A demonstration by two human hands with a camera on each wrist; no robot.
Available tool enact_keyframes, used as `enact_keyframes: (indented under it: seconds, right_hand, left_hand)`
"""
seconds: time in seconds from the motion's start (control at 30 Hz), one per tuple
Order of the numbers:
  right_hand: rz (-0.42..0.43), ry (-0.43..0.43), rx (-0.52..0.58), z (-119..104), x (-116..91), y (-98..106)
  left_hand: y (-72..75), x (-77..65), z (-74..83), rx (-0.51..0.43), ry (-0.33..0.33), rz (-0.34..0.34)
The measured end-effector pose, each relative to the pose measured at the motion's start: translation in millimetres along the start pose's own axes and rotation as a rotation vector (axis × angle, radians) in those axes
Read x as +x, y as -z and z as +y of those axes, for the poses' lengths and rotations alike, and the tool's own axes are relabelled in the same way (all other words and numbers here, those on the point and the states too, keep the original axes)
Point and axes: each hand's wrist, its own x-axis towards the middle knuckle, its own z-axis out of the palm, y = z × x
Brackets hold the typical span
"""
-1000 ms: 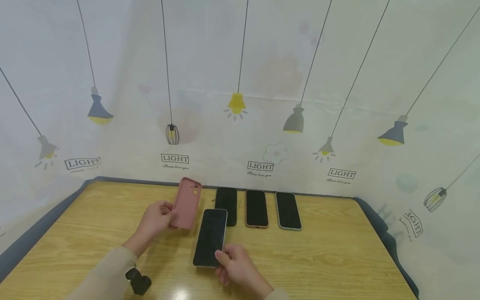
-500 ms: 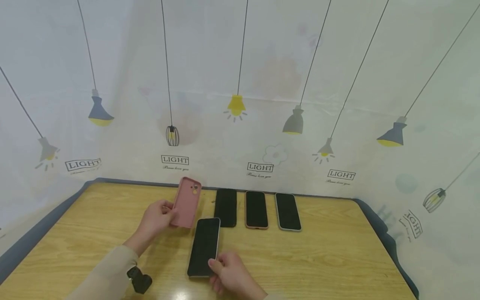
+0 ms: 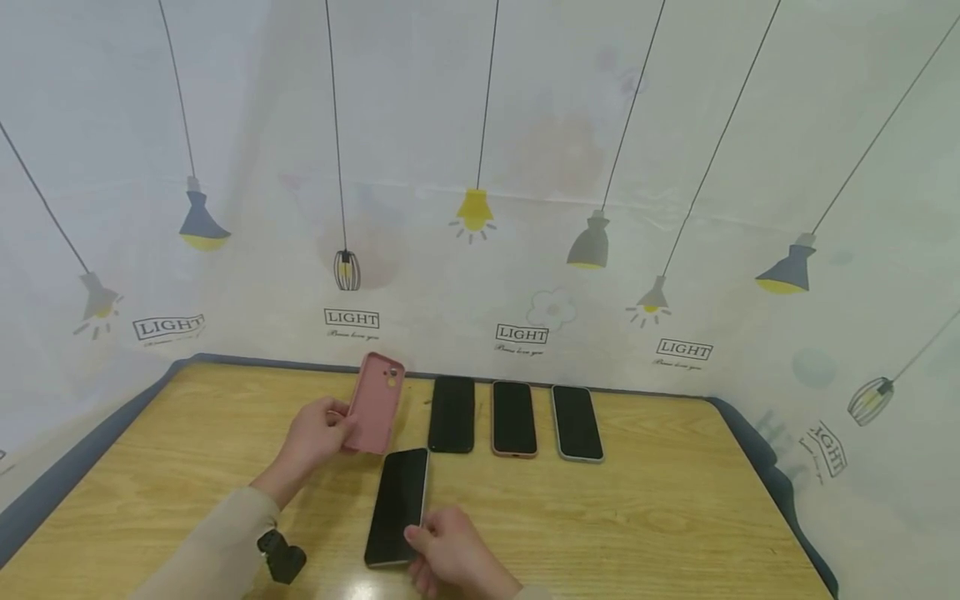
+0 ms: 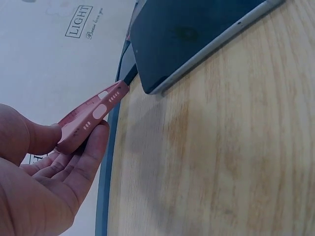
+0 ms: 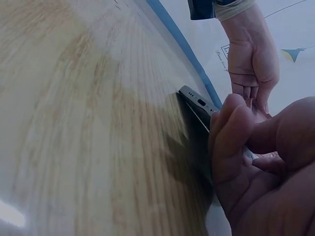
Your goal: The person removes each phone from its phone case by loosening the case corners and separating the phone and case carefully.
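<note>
My left hand (image 3: 318,432) pinches a pink phone case (image 3: 377,403) by its lower left edge, thumb on the inner side. The case is tilted up with its hollow inside and camera cutout facing me; in the left wrist view its end (image 4: 98,110) shows the port and speaker holes. My right hand (image 3: 452,546) grips a black-screened smartphone (image 3: 397,507) by its lower right edge, screen up. The phone sits nearer to me than the case, apart from it. In the right wrist view its bottom end (image 5: 201,102) shows close to the tabletop; whether it touches is unclear.
At the back of the wooden table (image 3: 637,517) lie a black phone (image 3: 452,414), a pink-edged phone (image 3: 513,418) and a light-edged phone (image 3: 577,422) in a row. Behind them hangs a lamp-printed curtain (image 3: 420,150). A black device (image 3: 282,557) is strapped at the left sleeve.
My right hand has drawn the smartphone toward me and to the left, away from the black phone it overlapped in view. The left hand and pink case stay nearly still.
</note>
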Motion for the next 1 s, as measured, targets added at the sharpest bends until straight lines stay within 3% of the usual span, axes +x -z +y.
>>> enact_keyframes:
  seconds: [0.13, 0.27, 0.5, 1.0]
  right_hand:
    - [0.023, -0.017, -0.025, -2.1, -0.9, -4.0]
    - [0.041, -0.052, -0.12, -5.3, -2.3, -5.4]
    - [0.076, 0.045, -0.325, -5.1, -2.9, -3.7]
    - [0.1, 0.101, -0.418, -1.6, -1.0, 2.8]
  left_hand:
    - [0.2, -0.6, -0.2, 0.011, 0.001, 0.001]
    - [0.3, -0.7, -0.4, 0.017, 0.002, 0.0]
    - [0.5, -1.6, 0.5, 0.022, 0.004, -0.008]
    - [0.9, -1.0, 1.6, 0.04, -0.005, 0.01]
